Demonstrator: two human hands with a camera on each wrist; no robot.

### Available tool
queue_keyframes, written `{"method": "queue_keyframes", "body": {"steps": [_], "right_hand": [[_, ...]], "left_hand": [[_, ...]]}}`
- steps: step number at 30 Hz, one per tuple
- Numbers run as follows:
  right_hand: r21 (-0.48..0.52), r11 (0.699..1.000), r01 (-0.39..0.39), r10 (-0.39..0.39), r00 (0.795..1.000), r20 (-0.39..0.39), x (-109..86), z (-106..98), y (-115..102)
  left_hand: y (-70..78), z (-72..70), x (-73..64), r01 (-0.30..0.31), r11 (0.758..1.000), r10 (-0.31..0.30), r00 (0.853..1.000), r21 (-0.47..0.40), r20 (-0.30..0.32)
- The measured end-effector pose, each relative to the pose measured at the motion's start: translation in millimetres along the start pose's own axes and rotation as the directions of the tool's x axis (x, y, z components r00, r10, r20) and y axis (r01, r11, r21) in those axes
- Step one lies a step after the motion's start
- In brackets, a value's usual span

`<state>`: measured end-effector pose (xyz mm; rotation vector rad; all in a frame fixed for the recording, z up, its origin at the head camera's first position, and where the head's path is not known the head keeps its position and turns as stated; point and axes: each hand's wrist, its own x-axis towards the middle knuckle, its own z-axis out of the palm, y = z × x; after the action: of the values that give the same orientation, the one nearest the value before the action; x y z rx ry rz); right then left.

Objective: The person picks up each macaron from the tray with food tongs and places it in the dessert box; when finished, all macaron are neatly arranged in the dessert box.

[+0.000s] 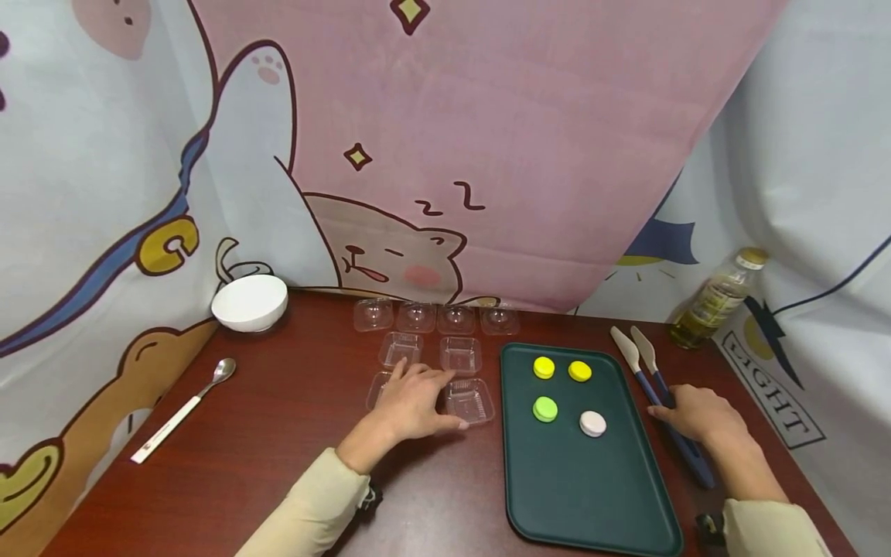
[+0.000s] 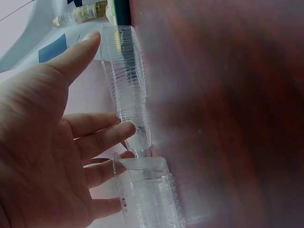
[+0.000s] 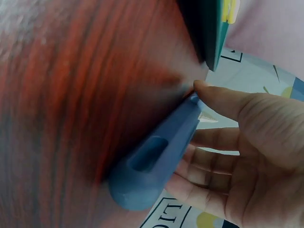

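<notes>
My left hand (image 1: 411, 402) reaches over small clear plastic boxes, its fingers spread and thumb held apart. Its fingertips are right at the rims of a ridged box (image 2: 126, 85) and a nearer box (image 2: 152, 190) in the left wrist view. With the right hand (image 1: 703, 418) I hold blue-handled tongs (image 1: 689, 452) lying right of the tray, thumb on one side of the handle and fingers on the other. Between the hands, a dark green tray (image 1: 585, 491) bears two yellow macarons (image 1: 544, 367), a green macaron (image 1: 545, 409) and a pale pink macaron (image 1: 592, 423).
Several clear domed lids (image 1: 416, 316) line the back of the table. A white bowl (image 1: 250, 303) stands at the back left, with a long-handled spoon (image 1: 184, 410) in front of it. An oil bottle (image 1: 717, 302) stands at the back right. Printed cloth (image 1: 529, 155) surrounds the table.
</notes>
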<state>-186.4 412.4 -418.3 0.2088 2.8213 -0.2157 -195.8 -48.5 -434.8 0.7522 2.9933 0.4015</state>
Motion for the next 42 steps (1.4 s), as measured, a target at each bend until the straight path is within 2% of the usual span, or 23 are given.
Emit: {"method": "queue_keyframes", "body": {"steps": [11, 17, 23, 28, 31, 36, 42], "right_hand": [[0.016, 1.0, 0.011, -0.01, 0.999, -0.046, 3.0, 3.9, 4.5], [0.02, 1.0, -0.017, 0.018, 0.998, -0.054, 0.9, 6.6, 5.8], [0.023, 1.0, -0.006, 0.009, 0.991, -0.13, -4.1, 5.1, 9.4], [0.041, 0.999, 0.008, 0.002, 0.973, -0.23, -7.1, 4.2, 13.4], [0.078, 0.997, -0.005, 0.027, 0.958, -0.285, -8.5, 4.7, 15.6], [0.122, 0.992, -0.037, 0.075, 0.943, -0.324, -10.8, 4.8, 15.0], [0.132, 0.991, -0.034, 0.082, 0.923, -0.375, -12.9, 7.5, 15.0]], "left_hand": [[3.1, -0.6, 1.5, -0.01, 1.0, 0.01, 1.0, 0.009, 0.007], [3.8, 1.5, 2.1, -0.017, 1.0, 0.017, 1.0, 0.015, 0.013], [3.9, -1.0, 2.2, -0.015, 1.0, 0.015, 1.0, 0.011, 0.012], [4.5, -1.3, 1.8, -0.017, 1.0, 0.016, 1.0, 0.013, 0.011], [4.9, -0.9, 1.4, -0.019, 1.0, 0.019, 1.0, 0.017, 0.012], [6.2, -0.6, 0.8, -0.022, 1.0, 0.022, 1.0, 0.013, 0.006], [7.3, 0.4, 1.5, -0.015, 1.0, 0.015, 1.0, 0.01, -0.009]]}}
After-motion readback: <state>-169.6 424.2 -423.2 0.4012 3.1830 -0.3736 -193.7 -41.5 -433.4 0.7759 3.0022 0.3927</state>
